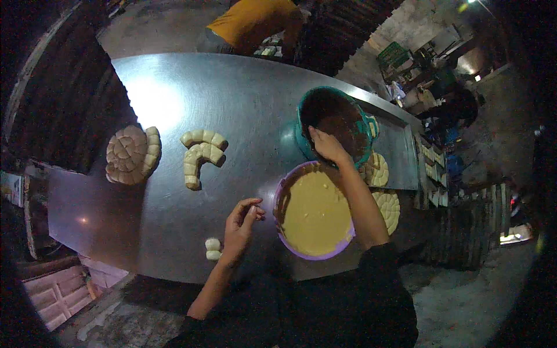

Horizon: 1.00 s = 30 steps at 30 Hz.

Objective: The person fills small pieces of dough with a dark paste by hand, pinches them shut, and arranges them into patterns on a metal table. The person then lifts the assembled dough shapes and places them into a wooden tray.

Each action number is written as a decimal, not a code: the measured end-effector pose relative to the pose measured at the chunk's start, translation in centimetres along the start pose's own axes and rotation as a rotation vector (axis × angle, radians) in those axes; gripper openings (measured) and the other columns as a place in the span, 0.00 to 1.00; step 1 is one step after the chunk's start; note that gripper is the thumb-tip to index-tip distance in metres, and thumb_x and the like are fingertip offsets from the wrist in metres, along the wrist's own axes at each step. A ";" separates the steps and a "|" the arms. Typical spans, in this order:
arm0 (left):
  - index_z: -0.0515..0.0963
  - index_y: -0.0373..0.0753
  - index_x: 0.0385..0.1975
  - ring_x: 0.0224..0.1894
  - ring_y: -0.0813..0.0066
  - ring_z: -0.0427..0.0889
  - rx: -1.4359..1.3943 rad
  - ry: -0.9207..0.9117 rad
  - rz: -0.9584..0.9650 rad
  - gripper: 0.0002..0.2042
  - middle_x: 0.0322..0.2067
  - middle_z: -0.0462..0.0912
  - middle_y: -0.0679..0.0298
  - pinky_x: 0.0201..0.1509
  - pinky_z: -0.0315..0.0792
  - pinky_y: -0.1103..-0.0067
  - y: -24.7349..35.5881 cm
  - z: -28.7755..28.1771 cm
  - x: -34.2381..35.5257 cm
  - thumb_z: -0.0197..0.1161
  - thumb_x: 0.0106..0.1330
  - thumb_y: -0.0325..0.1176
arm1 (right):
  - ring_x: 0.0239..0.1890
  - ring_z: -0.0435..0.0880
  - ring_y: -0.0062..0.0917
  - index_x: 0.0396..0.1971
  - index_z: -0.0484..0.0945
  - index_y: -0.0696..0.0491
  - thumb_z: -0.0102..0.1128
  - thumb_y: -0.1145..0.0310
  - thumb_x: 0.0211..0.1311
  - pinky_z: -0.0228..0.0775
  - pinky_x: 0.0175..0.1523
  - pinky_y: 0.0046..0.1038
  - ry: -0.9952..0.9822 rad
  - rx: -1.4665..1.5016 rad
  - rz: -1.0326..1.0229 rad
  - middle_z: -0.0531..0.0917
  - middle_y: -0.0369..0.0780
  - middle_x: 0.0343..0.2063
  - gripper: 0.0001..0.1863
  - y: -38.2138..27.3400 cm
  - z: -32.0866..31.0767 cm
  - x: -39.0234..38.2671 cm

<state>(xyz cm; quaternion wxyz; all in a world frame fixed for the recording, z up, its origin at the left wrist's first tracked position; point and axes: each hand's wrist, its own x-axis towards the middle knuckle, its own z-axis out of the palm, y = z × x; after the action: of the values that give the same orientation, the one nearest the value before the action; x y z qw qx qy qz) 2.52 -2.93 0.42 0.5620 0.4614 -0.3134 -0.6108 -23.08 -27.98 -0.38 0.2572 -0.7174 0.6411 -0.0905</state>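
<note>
My right hand (329,146) reaches over the near rim into a green basin (301,119). Dark brown filling (341,120) coats its inside. The fingers are bent together; what they hold, if anything, cannot be made out. Just left of a purple basin (282,236) hovers my left hand (239,225), its fingers loosely curled and apart, with nothing visible in them. Smooth pale yellow batter or cream (314,214) fills the purple basin. Two small dough pieces (213,249) lie beside my left wrist.
On the metal table (243,93) are curved rows of dough pieces (203,148) and a round dough cluster (127,153). More scored dough rounds (387,210) sit right of my right forearm. Beyond the far edge bends a person in a yellow top (252,23).
</note>
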 end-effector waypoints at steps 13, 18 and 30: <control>0.69 0.35 0.58 0.51 0.76 0.74 -0.375 -0.225 -0.118 0.19 0.51 0.73 0.58 0.56 0.71 0.77 1.6 1.2 5.7 0.49 0.75 0.41 | 0.43 0.80 0.19 0.59 0.69 0.57 0.50 0.66 0.71 0.74 0.47 0.23 -0.022 1.132 0.089 0.80 0.40 0.45 0.19 -12.4 -1.2 -11.0; 0.70 0.34 0.54 0.54 0.71 0.74 -0.479 -0.203 -0.570 0.21 0.51 0.75 0.58 0.63 0.66 0.74 6.5 1.9 3.8 0.49 0.74 0.46 | 0.46 0.80 0.23 0.58 0.66 0.57 0.55 0.76 0.67 0.78 0.48 0.28 -0.034 1.339 -0.066 0.78 0.42 0.49 0.21 -15.6 0.6 -16.0; 0.65 0.32 0.63 0.64 0.71 0.66 -0.485 -0.265 -0.185 0.29 0.62 0.67 0.60 0.67 0.60 0.75 7.3 6.9 -5.1 0.65 0.62 0.28 | 0.55 0.77 0.40 0.52 0.76 0.58 0.68 0.77 0.48 0.74 0.56 0.31 0.312 0.038 -0.730 0.75 0.48 0.55 0.26 -12.6 -4.8 -25.3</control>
<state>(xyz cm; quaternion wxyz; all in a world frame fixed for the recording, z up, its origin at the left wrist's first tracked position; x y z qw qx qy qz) -1.21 -0.14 10.75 0.5519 0.2561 -0.1855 -0.7716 -18.35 -4.12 14.88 0.1208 -0.8709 0.3734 -0.2960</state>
